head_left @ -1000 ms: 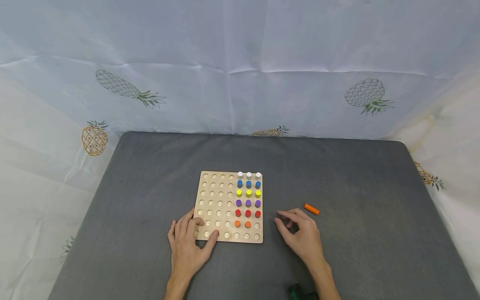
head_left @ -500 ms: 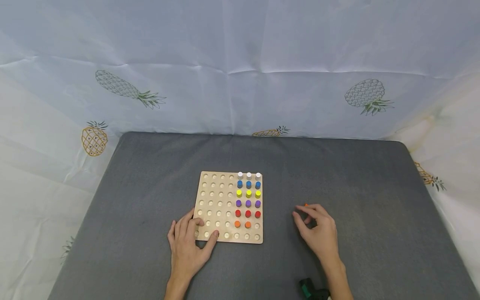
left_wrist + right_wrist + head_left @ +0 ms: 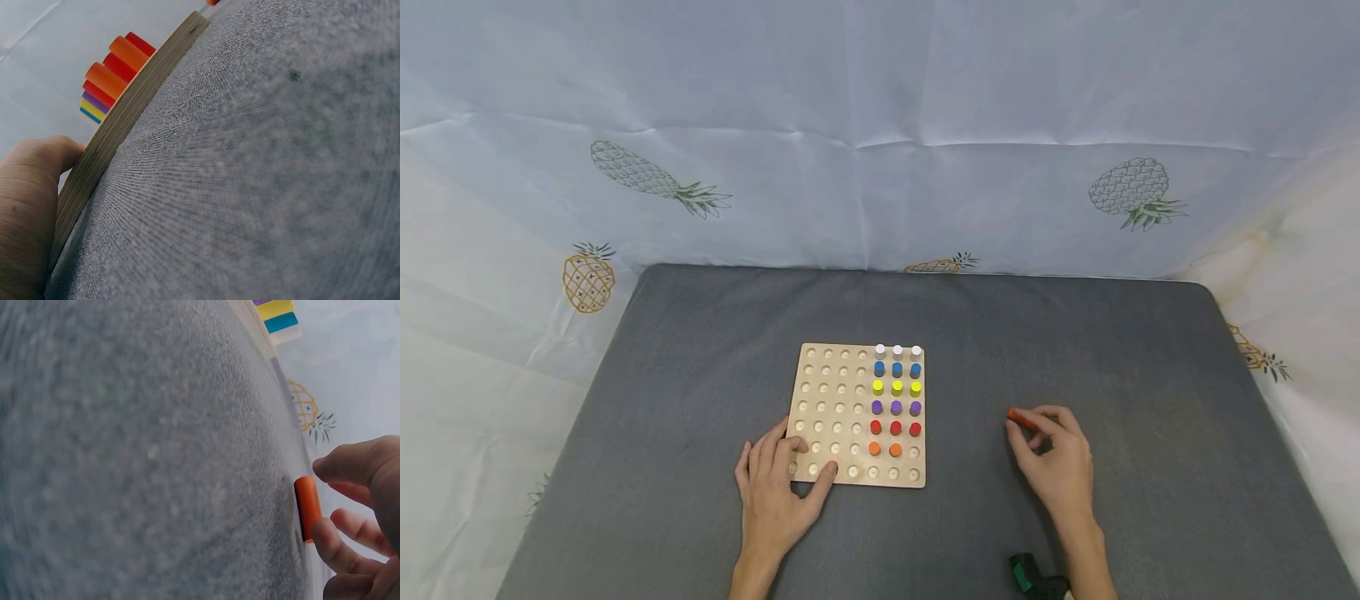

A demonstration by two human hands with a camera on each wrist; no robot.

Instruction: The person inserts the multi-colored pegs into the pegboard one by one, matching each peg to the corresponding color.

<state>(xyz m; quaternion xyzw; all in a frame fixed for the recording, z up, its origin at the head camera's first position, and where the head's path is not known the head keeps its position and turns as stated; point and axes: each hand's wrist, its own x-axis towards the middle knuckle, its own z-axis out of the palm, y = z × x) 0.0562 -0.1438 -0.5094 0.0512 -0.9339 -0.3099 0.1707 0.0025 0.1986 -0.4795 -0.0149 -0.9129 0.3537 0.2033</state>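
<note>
A pale wooden pegboard (image 3: 831,408) lies on the grey table, with rows of white, blue, yellow, purple, red and orange pegs on its right side. My left hand (image 3: 775,492) rests at the board's lower left corner, fingers on its left edge and thumb at the front edge. In the left wrist view the thumb (image 3: 53,153) lies against the board's edge. To the right, my right hand (image 3: 1060,467) reaches over a loose orange peg (image 3: 308,509) lying on its side. Thumb and fingers are spread around that peg, one fingertip right at its side.
A grey cloth-covered table (image 3: 722,333) extends around the board. Pale curtains with pineapple prints (image 3: 1135,187) hang behind and at both sides. A dark device with a green patch (image 3: 1033,575) sits by the right wrist.
My right hand has moved right, away from beside the board, to the loose orange peg, which its fingers now partly cover. The left hand and the board have stayed put.
</note>
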